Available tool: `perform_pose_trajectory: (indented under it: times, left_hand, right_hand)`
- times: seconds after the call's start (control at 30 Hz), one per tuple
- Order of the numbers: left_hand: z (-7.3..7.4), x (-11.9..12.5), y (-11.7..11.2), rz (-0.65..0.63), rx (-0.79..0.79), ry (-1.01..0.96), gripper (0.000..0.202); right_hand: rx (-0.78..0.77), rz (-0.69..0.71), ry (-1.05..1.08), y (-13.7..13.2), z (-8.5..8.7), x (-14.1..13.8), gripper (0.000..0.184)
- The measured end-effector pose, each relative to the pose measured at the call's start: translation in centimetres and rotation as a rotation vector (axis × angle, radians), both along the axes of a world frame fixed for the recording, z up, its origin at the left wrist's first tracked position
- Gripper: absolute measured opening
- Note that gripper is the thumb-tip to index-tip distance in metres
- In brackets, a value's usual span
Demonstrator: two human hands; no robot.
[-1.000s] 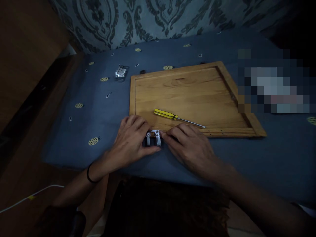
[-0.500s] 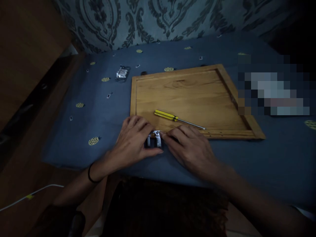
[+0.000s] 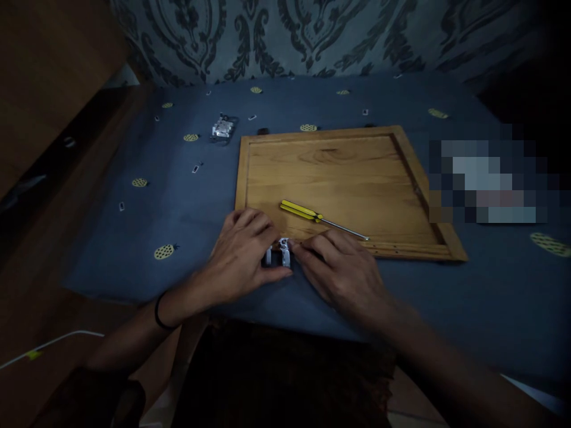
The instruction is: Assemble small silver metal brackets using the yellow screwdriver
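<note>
A small silver metal hinge [image 3: 279, 254] lies against the near edge of a wooden panel [image 3: 339, 172] on a blue patterned cloth [image 3: 178, 202]. My left hand [image 3: 241, 252] wraps its fingers round the hinge from the left, thumb below it. My right hand [image 3: 341, 267] pinches the hinge's right side with fingertips pressed together. A yellow-handled screwdriver [image 3: 319, 217] lies on the panel just beyond my right hand.
A second silver metal piece [image 3: 222, 127] sits on the cloth at the far left of the panel. A patterned wall [image 3: 285, 35] stands behind the table. A white cable [image 3: 49, 343] runs on the floor at lower left. A blurred patch is at right.
Both hands stay on the hinge at the panel's edge. The view has shifted slightly, so everything sits a little lower and leftward.
</note>
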State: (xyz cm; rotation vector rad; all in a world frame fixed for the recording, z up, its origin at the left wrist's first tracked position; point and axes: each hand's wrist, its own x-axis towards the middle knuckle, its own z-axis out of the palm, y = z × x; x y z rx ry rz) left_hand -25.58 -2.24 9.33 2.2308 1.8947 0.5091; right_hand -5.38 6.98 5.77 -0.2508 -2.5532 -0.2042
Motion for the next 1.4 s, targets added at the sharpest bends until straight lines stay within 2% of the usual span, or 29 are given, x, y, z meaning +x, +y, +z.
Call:
perform_pose_trajectory:
  times: [0.2, 0.47, 0.7, 1.03, 1.4]
  left_hand:
    - [0.0, 0.1, 0.1, 0.007, 0.003, -0.011, 0.041]
    - [0.2, 0.1, 0.2, -0.003, -0.027, -0.024, 0.04]
    - [0.4, 0.1, 0.3, -0.007, -0.058, -0.004, 0.04]
    - [0.5, 0.2, 0.3, -0.008, -0.067, -0.015, 0.041]
    - [0.4, 0.3, 0.3, -0.013, -0.073, -0.004, 0.04]
  right_hand:
    - [-0.045, 0.019, 0.008, 0.1, 0.0, 0.2, 0.018]
    - [-0.266, 0.107, 0.116, 0.9, 0.9, -0.1, 0.02]
    - [-0.284, 0.173, 0.024, 2.0, 1.3, -1.0, 0.021]
    - [-0.325, 0.121, 0.119, 1.8, 0.2, -0.6, 0.012]
    - [-0.366, 0.168, 0.163, 1.6, 0.2, -0.8, 0.008]
